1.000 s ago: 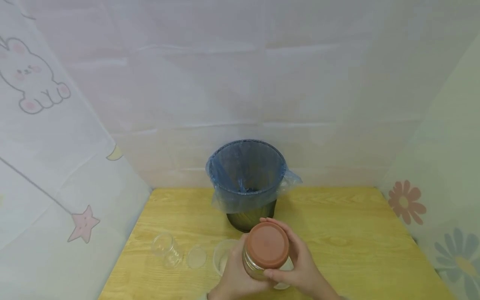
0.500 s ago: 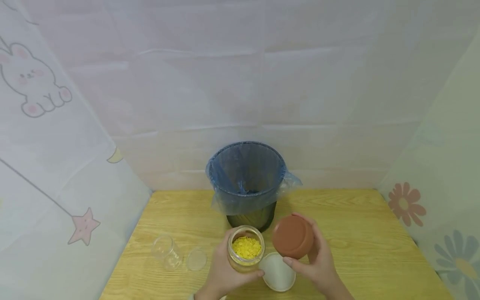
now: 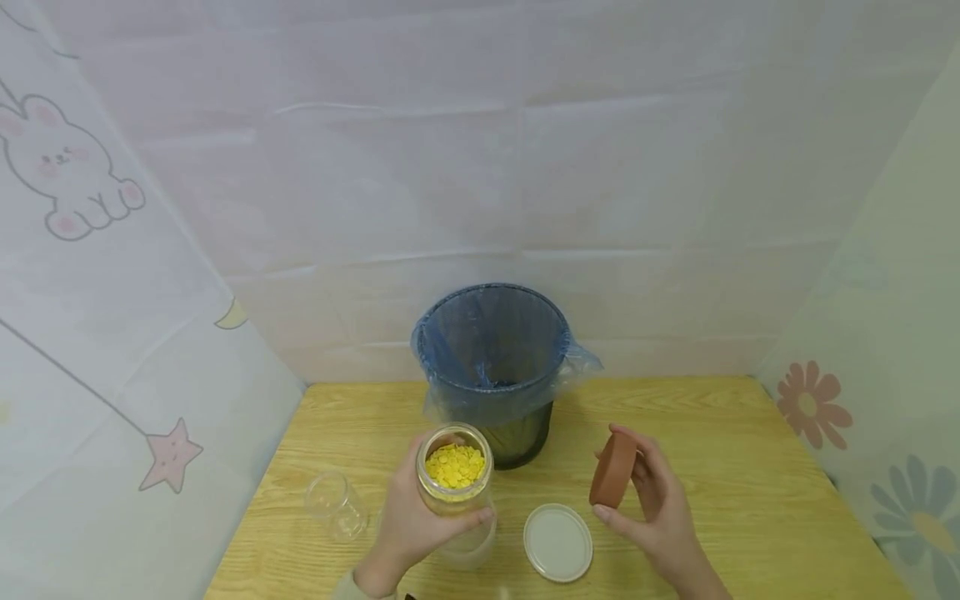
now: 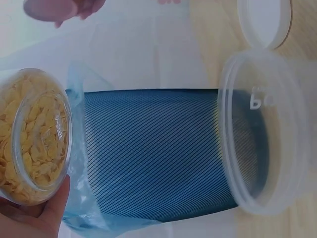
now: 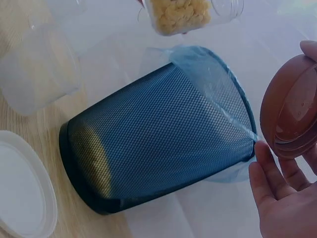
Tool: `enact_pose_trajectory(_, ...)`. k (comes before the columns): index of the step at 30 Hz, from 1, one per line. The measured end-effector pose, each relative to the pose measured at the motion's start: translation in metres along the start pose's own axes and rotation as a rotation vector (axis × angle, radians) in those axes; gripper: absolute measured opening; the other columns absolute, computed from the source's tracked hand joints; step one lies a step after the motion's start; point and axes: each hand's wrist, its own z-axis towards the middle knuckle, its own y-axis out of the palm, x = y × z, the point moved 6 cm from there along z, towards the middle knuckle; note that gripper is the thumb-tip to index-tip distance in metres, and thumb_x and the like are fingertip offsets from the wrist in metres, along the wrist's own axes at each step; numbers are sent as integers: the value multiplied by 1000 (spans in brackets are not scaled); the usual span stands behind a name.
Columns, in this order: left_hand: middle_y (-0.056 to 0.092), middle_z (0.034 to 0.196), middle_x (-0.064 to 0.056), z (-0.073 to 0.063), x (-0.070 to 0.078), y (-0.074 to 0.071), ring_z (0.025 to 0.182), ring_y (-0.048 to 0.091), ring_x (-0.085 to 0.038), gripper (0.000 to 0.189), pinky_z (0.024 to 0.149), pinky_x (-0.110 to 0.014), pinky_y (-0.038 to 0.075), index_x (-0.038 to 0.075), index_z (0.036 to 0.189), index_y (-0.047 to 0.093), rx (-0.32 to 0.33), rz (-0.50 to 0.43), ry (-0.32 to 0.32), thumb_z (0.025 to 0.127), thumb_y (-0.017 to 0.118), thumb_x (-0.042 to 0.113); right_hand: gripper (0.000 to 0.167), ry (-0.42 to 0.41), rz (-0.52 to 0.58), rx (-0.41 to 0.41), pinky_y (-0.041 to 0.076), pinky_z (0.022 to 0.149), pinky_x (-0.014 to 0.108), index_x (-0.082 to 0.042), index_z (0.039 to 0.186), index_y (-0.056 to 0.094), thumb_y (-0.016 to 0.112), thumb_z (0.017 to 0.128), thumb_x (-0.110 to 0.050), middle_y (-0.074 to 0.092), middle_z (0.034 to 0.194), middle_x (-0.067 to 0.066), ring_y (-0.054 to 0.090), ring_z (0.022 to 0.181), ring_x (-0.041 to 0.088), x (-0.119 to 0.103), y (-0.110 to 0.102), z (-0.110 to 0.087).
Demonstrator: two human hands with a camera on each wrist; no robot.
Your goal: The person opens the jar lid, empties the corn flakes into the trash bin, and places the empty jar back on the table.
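Observation:
My left hand (image 3: 416,517) grips a clear jar (image 3: 456,493), uncovered at the top and partly filled with yellow flakes (image 3: 454,465). In the left wrist view the jar's base (image 4: 42,144) faces the camera, flakes showing through it. Off to the right, my right hand (image 3: 660,521) pinches a reddish-brown lid (image 3: 613,471) by its rim, turned on edge. Its hollow underside shows in the right wrist view, where the fingers (image 5: 270,173) lie along the lid's lower side. Below the jar stands a translucent plastic tub (image 3: 468,550), partly hidden by the left hand.
A dark mesh bin (image 3: 517,437) lined with a blue bag (image 3: 480,404) stands behind the hands. A round white lid (image 3: 558,542) lies flat on the wooden table (image 3: 712,467), between the hands. At the left is a clear cup (image 3: 337,508). Printed cloth (image 3: 480,167) surrounds the table.
The reddish-brown lid has come off the jar, baring the flakes. My left hand has carried the jar leftward; my right hand has moved right with the lid and turned it on edge.

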Motion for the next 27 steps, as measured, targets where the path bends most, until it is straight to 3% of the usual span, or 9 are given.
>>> enact_pose_trajectory(5, 66, 123, -14, 11, 9, -11, 110, 64, -34, 92, 97, -32, 51, 7, 138, 54, 28, 6, 80, 61, 101, 26, 84, 112, -74, 19, 47, 98, 24, 11, 149, 36, 69, 74, 28, 50, 128, 14, 60, 108, 19, 5, -7, -4)
enact_pose_trajectory(13, 67, 117, -21, 34, 43, -29, 105, 65, -37, 87, 96, -29, 51, -9, 129, 55, 56, 62, 105, 61, 100, 22, 87, 126, -77, 70, 43, 97, 21, 10, 151, 32, 69, 74, 30, 51, 133, 10, 58, 108, 16, 8, -16, -10)
enact_pose_trajectory(20, 67, 123, -10, 42, 21, -46, 110, 64, -29, 94, 97, -27, 49, 8, 140, 54, 82, 147, 115, 63, 99, 39, 83, 175, -76, 162, 40, 100, 20, 8, 147, 36, 68, 74, 31, 59, 131, 6, 57, 111, 15, 14, -25, -17)
enact_pose_trajectory(27, 67, 122, -5, 55, 17, -61, 109, 64, -25, 93, 94, -27, 50, 7, 136, 56, 97, 223, 94, 58, 101, 28, 85, 151, -99, 146, 43, 99, 19, 11, 147, 36, 70, 72, 32, 49, 135, 12, 56, 113, 16, 16, -29, -19)
